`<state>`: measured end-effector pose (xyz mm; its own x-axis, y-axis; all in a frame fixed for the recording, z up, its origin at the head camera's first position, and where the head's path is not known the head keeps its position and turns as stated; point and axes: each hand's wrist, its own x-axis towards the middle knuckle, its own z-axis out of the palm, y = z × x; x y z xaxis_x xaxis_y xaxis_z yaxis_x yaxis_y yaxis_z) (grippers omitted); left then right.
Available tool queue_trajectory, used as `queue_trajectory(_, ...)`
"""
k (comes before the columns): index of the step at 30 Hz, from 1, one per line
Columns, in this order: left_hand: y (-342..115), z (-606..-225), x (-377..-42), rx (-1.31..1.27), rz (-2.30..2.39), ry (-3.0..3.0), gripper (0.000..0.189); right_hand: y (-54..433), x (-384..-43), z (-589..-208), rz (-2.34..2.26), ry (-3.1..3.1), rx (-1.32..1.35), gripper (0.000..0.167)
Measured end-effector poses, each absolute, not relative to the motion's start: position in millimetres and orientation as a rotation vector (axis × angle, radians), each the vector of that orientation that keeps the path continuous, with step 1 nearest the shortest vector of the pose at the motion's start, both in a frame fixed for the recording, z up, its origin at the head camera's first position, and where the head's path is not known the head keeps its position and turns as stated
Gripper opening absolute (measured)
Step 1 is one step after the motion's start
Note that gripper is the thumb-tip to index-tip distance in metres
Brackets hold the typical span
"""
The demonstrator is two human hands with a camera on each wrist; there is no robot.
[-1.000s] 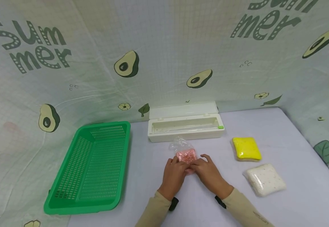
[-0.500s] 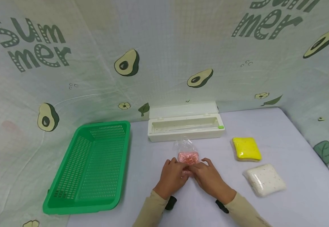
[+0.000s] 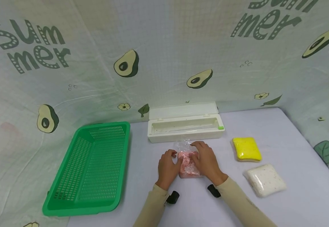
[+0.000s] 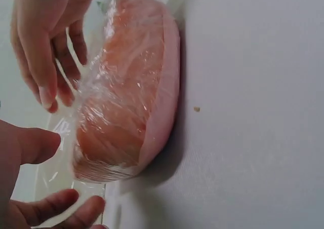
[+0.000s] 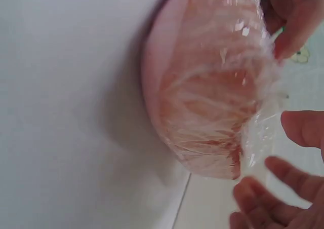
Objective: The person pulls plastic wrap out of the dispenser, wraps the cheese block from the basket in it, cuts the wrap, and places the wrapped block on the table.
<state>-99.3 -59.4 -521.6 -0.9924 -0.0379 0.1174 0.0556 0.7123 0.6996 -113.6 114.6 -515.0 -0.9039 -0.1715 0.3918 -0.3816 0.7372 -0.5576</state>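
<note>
A pink film-wrapped pack [image 3: 189,165] with reddish-orange contents lies on the table between both hands. Loose clear film [image 3: 183,145] spreads from its far side toward the white box. At the pack's left side is my left hand [image 3: 167,170], thumb and fingers spread apart. My right hand [image 3: 208,160] is over its right far corner, with fingers extended near the film. In the left wrist view, a gap shows between the left thumb [image 4: 43,144] and the wrapped pack [image 4: 129,82]. The right wrist view shows the right fingers [image 5: 263,203] beside the crinkled film; contact is unclear.
Behind the pack stands a long white box [image 3: 185,136] with its lid raised. A green basket [image 3: 119,176] is at the left. On the right lie a yellow wrapped pack [image 3: 247,149] and a white wrapped pack [image 3: 265,180]. A printed cloth [image 3: 158,47] hangs behind.
Both hands have moved apart from the near edge of the pink pack to its sides, the right one also farther forward. The pack's top is now more exposed.
</note>
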Motion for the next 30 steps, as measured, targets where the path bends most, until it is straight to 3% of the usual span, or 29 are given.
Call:
queue_trajectory(5, -58, -525, -105, 0.054, -1.199, -2.841, 0.037, 112, -133, -520, 1.159, -2.771, 0.307, 0.052)
queue_trajectory(8, -58, -527, -106, 0.056, -1.217, -2.841, 0.038, 110, -142, -523, 1.300, -2.838, 0.241, 0.052)
queue_trajectory(18, -59, -533, -111, 0.102, -1.381, -2.816, 0.056, 118, -155, -522, 1.732, -2.673, 0.026, 0.021)
queue_trajectory(24, -64, -536, -124, -0.047, -1.646, -2.755, 0.070, 129, -149, -514, 1.833, -2.627, 0.122, 0.011)
queue_trajectory(30, -69, -535, -132, -0.309, -1.761, -2.644, 0.069, 138, -138, -512, 1.749, -2.619, 0.338, 0.019)
